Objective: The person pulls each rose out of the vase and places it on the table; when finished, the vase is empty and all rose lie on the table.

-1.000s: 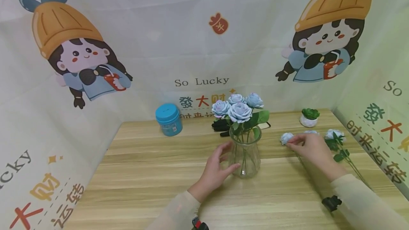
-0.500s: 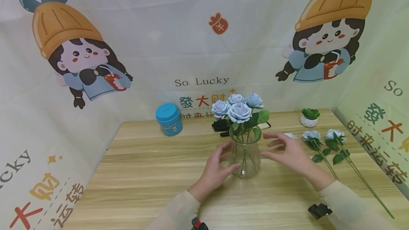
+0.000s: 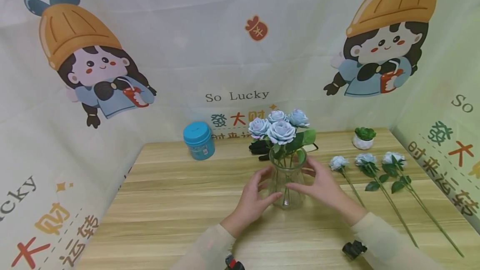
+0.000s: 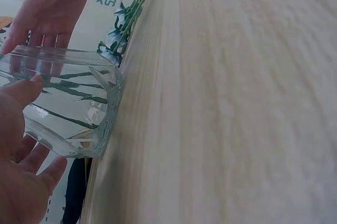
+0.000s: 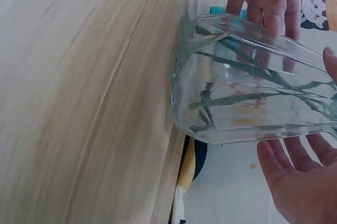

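A clear glass vase [image 3: 286, 191] stands upright on the wooden table, holding several pale blue roses [image 3: 281, 131] with green leaves. From the left, my left hand [image 3: 252, 199] curves round the vase, thumb at the front and fingers behind. My right hand [image 3: 324, 186] holds it from the other side in the same way, thumb across the front. Green stems [image 5: 253, 71] show through the glass in the right wrist view. Three more blue roses lie to the right: a near one [image 3: 338, 162], a middle one [image 3: 365, 160] and a far one [image 3: 393, 158].
At the back left of the table [image 3: 168, 203] stands a blue lidded tub [image 3: 198, 141]. Black items [image 3: 258, 148] lie behind the vase, partly hidden. A small potted succulent [image 3: 363, 137] sits at the back right. Printed cloth [image 3: 180, 53] walls surround the table.
My right hand has let go of the nearest lying rose and moved left to the vase. That rose now lies beside the other two. My left hand has stayed at the vase.
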A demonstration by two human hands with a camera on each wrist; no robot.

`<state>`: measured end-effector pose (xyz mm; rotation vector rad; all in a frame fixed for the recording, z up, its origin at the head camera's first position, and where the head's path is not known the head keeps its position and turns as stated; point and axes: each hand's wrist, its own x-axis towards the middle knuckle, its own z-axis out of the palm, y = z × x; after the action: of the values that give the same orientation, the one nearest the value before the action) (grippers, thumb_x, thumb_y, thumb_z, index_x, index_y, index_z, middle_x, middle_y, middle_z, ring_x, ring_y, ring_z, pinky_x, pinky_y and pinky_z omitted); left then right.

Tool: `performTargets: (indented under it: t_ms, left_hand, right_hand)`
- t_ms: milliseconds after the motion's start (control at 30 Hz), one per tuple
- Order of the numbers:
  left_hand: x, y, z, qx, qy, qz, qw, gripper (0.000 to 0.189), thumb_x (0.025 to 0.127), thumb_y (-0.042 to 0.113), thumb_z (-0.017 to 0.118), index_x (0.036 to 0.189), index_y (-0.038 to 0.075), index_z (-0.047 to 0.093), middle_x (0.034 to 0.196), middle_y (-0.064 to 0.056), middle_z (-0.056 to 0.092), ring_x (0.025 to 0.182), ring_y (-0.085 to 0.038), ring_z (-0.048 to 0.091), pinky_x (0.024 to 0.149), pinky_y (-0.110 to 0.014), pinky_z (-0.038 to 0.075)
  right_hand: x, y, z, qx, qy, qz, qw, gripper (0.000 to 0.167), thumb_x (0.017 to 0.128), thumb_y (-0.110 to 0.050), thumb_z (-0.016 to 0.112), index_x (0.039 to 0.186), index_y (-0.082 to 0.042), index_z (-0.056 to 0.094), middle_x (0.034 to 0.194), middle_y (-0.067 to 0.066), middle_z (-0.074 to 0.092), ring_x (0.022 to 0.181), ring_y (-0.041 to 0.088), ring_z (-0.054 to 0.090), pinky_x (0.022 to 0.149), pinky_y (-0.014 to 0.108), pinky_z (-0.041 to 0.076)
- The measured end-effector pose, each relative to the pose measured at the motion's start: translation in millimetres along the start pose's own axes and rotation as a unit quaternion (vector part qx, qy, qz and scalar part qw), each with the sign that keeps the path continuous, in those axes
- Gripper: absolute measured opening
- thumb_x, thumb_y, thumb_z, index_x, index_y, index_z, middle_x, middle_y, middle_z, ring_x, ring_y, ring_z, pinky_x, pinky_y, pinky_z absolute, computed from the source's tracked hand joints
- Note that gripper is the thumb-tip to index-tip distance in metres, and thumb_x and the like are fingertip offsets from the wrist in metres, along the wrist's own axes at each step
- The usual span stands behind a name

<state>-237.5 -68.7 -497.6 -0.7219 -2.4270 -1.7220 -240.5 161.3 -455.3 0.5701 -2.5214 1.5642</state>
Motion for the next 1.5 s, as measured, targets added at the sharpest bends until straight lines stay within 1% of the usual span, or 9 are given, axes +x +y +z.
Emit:
performTargets:
  t_ms: [200,433,567,800,933,1033,1133,1267,1500]
  left_hand:
    - [-0.1,-2.2,0.6,0.001,-0.001,0.005,1.0,0.071,0.09,0.012,0.08,0.151,0.004,0.043,0.154,-0.015,0.05,0.141,-0.032,0.051,0.113,-0.044,0.049]
    - [0.3,-0.5,2.2,-0.004,0.0,0.001,1.0,0.071,0.09,0.012,0.08,0.151,0.004,0.044,0.154,-0.014,0.051,0.141,-0.031,0.052,0.113,-0.043,0.049]
    - [0.5,1.1,2.1,-0.005,-0.004,0.003,1.0,0.071,0.09,0.012,0.081,0.15,0.004,0.045,0.153,-0.014,0.052,0.14,-0.03,0.052,0.112,-0.041,0.05]
    - [4.3,-1.6,-10.7,-0.018,-0.02,0.004,0.9996,0.06,0.092,0.006,0.076,0.147,0.007,0.05,0.15,-0.011,0.056,0.138,-0.032,0.054,0.111,-0.046,0.051]
    - [13.6,6.2,-24.8,-0.069,0.01,-0.016,0.9975,0.045,0.095,-0.002,0.069,0.138,0.003,0.057,0.142,-0.016,0.061,0.135,-0.035,0.056,0.111,-0.052,0.05]
    - [23.6,11.1,-32.4,-0.099,0.042,-0.028,0.9938,0.037,0.097,-0.001,0.066,0.133,0.001,0.062,0.137,-0.018,0.064,0.131,-0.035,0.058,0.108,-0.051,0.052]
    - [32.6,14.3,-36.0,-0.094,0.066,-0.035,0.9928,0.031,0.098,0.008,0.068,0.129,0.004,0.067,0.131,-0.014,0.068,0.124,-0.03,0.063,0.098,-0.037,0.058]
    - [41.7,22.2,-38.3,-0.085,0.088,-0.036,0.9919,0.028,0.098,0.015,0.071,0.124,0.008,0.071,0.126,-0.01,0.072,0.114,-0.024,0.065,0.085,-0.024,0.056]
    - [52.0,32.7,-38.0,-0.12,0.102,-0.045,0.9865,0.027,0.099,0.021,0.07,0.124,0.01,0.073,0.122,-0.006,0.074,0.103,-0.013,0.065,0.082,-0.026,0.057]
  right_hand:
    - [3.3,-1,3,0.014,0.011,-0.001,0.9999,0.083,0.081,-0.021,0.09,0.151,-0.009,0.048,0.145,0.016,0.06,0.137,0.039,0.055,0.113,0.053,0.047]
    - [3.6,3,3,0.02,0.019,0.009,0.9996,0.083,0.081,-0.023,0.091,0.151,-0.011,0.049,0.145,0.015,0.059,0.136,0.037,0.056,0.108,0.045,0.052]
    - [2.1,6,3,0.022,0.022,0.003,0.9995,0.08,0.082,-0.023,0.09,0.15,-0.01,0.049,0.145,0.016,0.059,0.136,0.037,0.056,0.108,0.045,0.052]
    - [1.7,8,3,0.032,0.022,-0.001,0.9993,0.08,0.082,-0.022,0.089,0.15,-0.009,0.049,0.146,0.018,0.059,0.136,0.04,0.055,0.108,0.047,0.051]
    - [4.0,7,6,0.036,0.022,0.003,0.9991,0.08,0.081,-0.021,0.09,0.15,-0.01,0.05,0.142,0.016,0.061,0.134,0.039,0.056,0.109,0.049,0.05]
    - [4.9,7,8,0.038,0.022,0.006,0.999,0.08,0.081,-0.021,0.09,0.149,-0.011,0.05,0.14,0.015,0.062,0.132,0.035,0.058,0.11,0.049,0.05]
    - [4.4,7,9,0.041,0.024,0.007,0.9988,0.081,0.081,-0.019,0.09,0.15,-0.01,0.05,0.14,0.015,0.062,0.132,0.034,0.058,0.11,0.048,0.05]
    - [4.1,6,8,0.043,0.024,0.007,0.9988,0.081,0.081,-0.017,0.09,0.15,-0.008,0.049,0.139,0.016,0.062,0.131,0.035,0.058,0.11,0.046,0.05]
    - [3.4,9,8,0.047,0.023,0.006,0.9986,0.081,0.082,-0.015,0.089,0.151,-0.005,0.048,0.139,0.018,0.062,0.132,0.038,0.057,0.11,0.046,0.049]
